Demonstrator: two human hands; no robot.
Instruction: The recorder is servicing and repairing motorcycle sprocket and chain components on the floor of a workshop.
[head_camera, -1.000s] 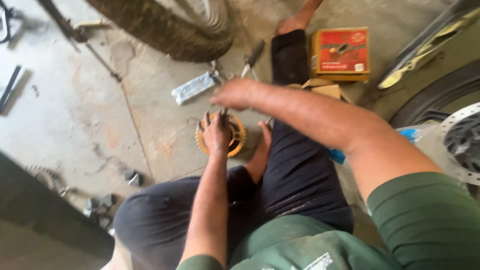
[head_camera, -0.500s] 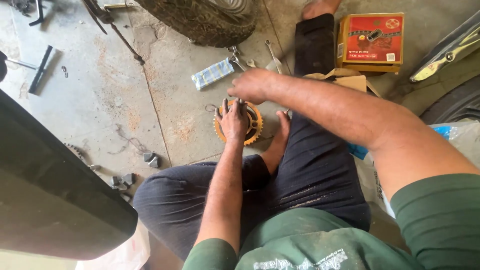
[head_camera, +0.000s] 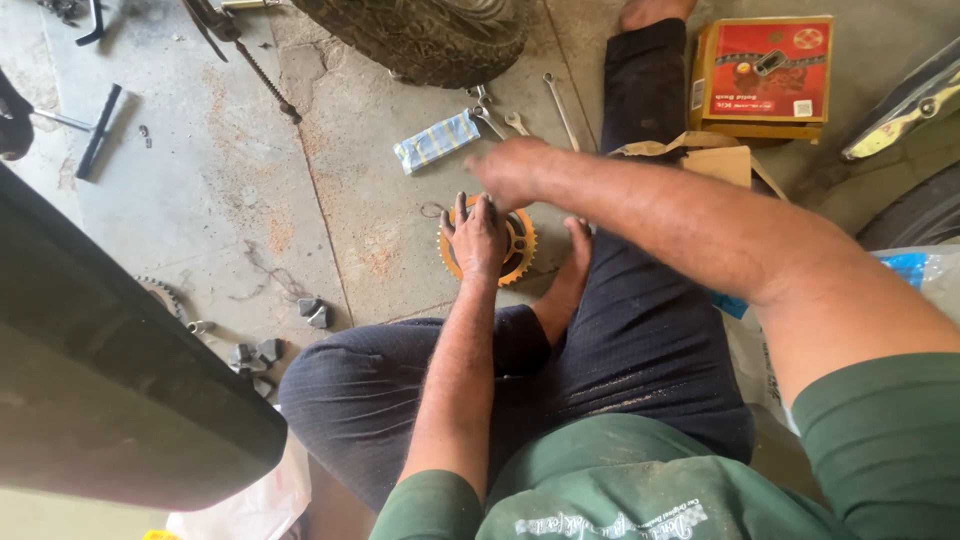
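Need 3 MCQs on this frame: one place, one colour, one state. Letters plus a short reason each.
1. Where does the sprocket lie?
A. on the concrete floor in front of the person's legs
B. on top of the box
C. inside the tyre

2. What colour is the top of the box?
A. blue
B. red
C. white

3. What is the left hand doing?
A. resting on the knee
B. gripping a spanner
C. pressing flat on the sprocket

Answers:
1 A, the golden toothed ring sits on the floor by the foot.
2 B, its lid is red with yellow-brown sides.
3 C, its fingers are spread over the ring, while the right hand hovers above, blurred.
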